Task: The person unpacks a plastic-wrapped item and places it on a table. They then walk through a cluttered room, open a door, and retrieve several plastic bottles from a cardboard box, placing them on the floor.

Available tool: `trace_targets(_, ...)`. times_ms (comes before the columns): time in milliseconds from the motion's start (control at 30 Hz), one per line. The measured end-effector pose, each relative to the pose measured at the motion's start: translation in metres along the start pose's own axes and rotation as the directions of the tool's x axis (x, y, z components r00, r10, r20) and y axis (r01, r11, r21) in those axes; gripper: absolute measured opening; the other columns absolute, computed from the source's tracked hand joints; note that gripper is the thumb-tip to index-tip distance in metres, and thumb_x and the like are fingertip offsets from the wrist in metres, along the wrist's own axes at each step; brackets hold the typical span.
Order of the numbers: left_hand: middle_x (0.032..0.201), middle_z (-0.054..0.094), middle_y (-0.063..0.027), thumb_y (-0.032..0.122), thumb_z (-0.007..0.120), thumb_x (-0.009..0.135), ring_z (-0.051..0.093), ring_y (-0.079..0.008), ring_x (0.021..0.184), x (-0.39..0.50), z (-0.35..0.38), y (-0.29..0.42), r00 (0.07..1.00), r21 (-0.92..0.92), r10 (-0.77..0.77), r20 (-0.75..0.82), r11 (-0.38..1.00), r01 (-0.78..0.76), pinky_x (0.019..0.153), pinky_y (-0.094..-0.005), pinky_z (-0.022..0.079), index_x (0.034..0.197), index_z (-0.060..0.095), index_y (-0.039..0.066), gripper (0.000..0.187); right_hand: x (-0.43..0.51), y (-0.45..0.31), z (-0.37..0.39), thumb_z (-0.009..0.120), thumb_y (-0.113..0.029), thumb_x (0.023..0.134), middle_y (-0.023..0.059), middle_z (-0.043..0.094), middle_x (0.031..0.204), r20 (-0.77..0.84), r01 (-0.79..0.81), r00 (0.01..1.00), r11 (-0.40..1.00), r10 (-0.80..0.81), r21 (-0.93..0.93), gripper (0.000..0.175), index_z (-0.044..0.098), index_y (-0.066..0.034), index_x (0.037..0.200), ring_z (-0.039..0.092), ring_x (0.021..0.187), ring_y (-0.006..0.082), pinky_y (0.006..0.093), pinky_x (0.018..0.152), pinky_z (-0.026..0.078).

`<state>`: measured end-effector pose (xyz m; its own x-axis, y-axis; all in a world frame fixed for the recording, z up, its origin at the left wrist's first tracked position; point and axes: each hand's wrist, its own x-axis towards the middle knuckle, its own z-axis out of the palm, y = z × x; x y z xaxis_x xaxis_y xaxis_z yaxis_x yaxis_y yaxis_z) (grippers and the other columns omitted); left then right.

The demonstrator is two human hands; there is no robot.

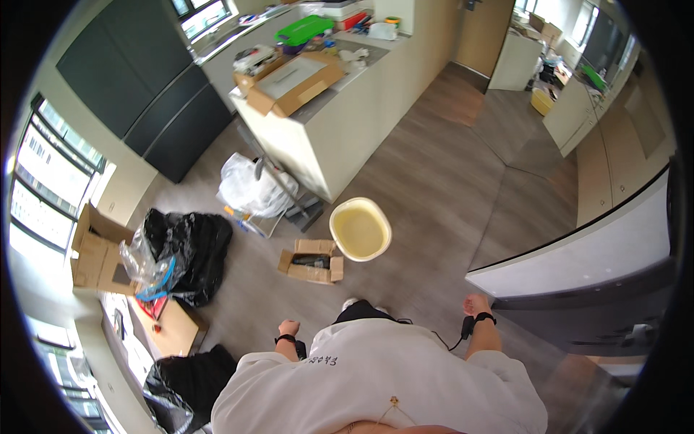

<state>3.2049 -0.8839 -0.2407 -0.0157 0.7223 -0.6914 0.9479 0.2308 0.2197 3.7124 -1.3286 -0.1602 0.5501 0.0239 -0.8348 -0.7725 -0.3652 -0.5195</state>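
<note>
My left hand (289, 327) hangs beside my body with its fingers curled and nothing visible in it. On the other side, my right hand (475, 305) is held out near the end of a white partition (574, 238), its fingers loosely curled and no object to be seen in them. Both wrists wear dark bands with small devices. In front of my feet, a cardboard box (312, 275) lies with its flaps spread and a dark object (312, 261) inside. Just beyond it stands a pale yellow plastic basin (361, 229); both are out of reach of the hands.
A folding hand cart (303, 214) bears a white plastic bag (255, 184) beside the counter (347, 146). Black garbage bags (195, 255) and a large cardboard box (100, 260) stand at left. An opened carton (293, 81) and a green-lidded bin (303, 30) sit on the counter.
</note>
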Motion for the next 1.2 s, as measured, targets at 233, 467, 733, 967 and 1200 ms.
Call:
trace_targets(233, 0.102, 0.067, -0.0195, 0.035, 0.056, 0.075, 0.063, -0.0358, 0.1, 0.058, -0.006, 0.16, 0.993, 0.147, 0.12, -0.015, 0.982, -0.116, 0.093, -0.0428, 0.047, 0.095, 0.073, 0.008, 0.037, 0.052, -0.077, 0.009, 0.061, -0.019, 0.082, 0.0111, 0.061, 0.093, 0.046, -0.018, 0.999, 1.0, 0.018, 0.008, 0.027, 0.056, -0.0048, 0.104, 0.063, 0.078, 0.0254, 0.0436, 0.074, 0.052)
trace_targets(467, 0.106, 0.066, -0.0206, 0.031, 0.054, 0.075, 0.059, -0.0371, 0.106, 0.083, 0.047, 0.361, 0.96, 0.26, 0.275, 0.058, 0.924, -0.28, 0.099, -0.0424, 0.042, 0.099, 0.072, 0.006, 0.039, 0.146, -0.237, 0.025, 0.061, -0.017, 0.082, 0.01, 0.06, 0.088, 0.15, 0.013, 0.989, 1.0, -0.015, 0.015, 0.019, 0.054, -0.0057, 0.096, 0.061, 0.072, 0.0225, 0.0358, 0.065, 0.052)
trace_targets(733, 0.1, 0.067, -0.0186, 0.033, 0.053, 0.077, 0.063, -0.0383, 0.096, 0.12, 0.059, 0.607, 0.875, 0.399, 0.475, 0.095, 0.787, -0.471, 0.088, -0.0458, 0.049, 0.093, 0.071, 0.007, 0.036, 0.227, -0.461, 0.044, 0.058, -0.018, 0.086, 0.0096, 0.065, 0.091, 0.099, 0.198, 0.976, 0.98, -0.196, -0.009, 0.02, 0.062, -0.002, 0.097, 0.065, 0.079, 0.0207, 0.0333, 0.067, 0.052)
trace_targets(967, 0.097, 0.067, -0.019, 0.024, 0.049, 0.084, 0.063, -0.0364, 0.096, 0.18, 0.074, 0.783, 0.711, 0.661, 0.674, 0.202, 0.442, -0.607, 0.083, -0.0491, 0.05, 0.091, 0.071, 0.007, 0.03, 0.327, -0.635, 0.073, 0.056, -0.017, 0.087, 0.0071, 0.067, 0.094, 0.169, 0.244, 0.958, 0.968, -0.232, -0.053, 0.021, 0.062, -0.0069, 0.104, 0.066, 0.081, 0.0191, 0.0345, 0.068, 0.052)
trace_targets(1200, 0.105, 0.068, -0.0133, 0.031, 0.051, 0.085, 0.063, -0.0328, 0.102, 0.202, 0.132, 0.908, 0.876, 0.701, 0.382, 0.294, 0.537, -0.47, 0.083, -0.047, 0.052, 0.1, 0.072, 0.014, 0.031, 0.431, -0.861, 0.075, 0.055, -0.015, 0.086, 0.0046, 0.066, 0.09, 0.264, 0.351, 0.914, 0.926, -0.307, -0.138, 0.017, 0.063, -0.0077, 0.1, 0.064, 0.075, 0.0167, 0.0334, 0.064, 0.051)
